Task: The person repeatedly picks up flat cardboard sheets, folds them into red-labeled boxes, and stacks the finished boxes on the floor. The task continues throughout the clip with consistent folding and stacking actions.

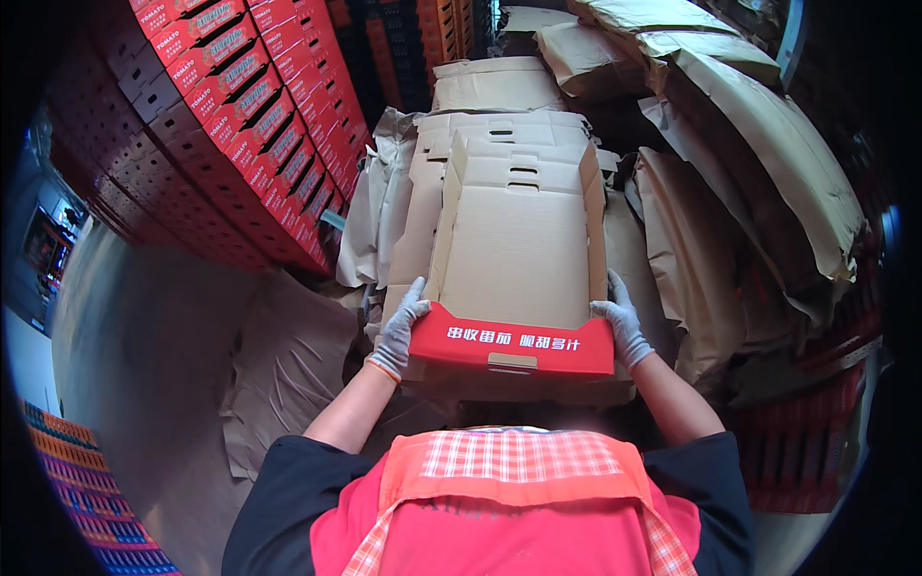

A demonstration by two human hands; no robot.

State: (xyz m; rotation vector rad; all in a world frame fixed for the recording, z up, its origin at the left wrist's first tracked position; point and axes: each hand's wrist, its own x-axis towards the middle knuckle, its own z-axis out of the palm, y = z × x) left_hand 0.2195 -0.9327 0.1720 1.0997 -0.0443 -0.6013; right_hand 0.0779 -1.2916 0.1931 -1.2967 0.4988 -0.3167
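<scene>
A partly folded cardboard box (524, 245) lies in front of me, brown inside, with its two long sides standing up. Its near end wall (480, 353) is red with white lettering and a small brown-edged slot. My left hand (400, 326), in a light grey glove with an orange cuff, grips the near left corner. At the near right corner my right hand (624, 319), gloved alike, holds the box too. The far end looks flat. Below it is a stack of flat cardboard blanks (415, 211); where the box rests on them I cannot tell.
Tall stacks of red folded boxes (250, 106) rise at the left. Large brown paper-wrapped bundles (768, 163) lean at the right, with another bundle (499, 86) behind the blanks. Brown wrapping paper (288, 355) lies on the floor at left. Colourful stacked crates (91, 490) stand at lower left.
</scene>
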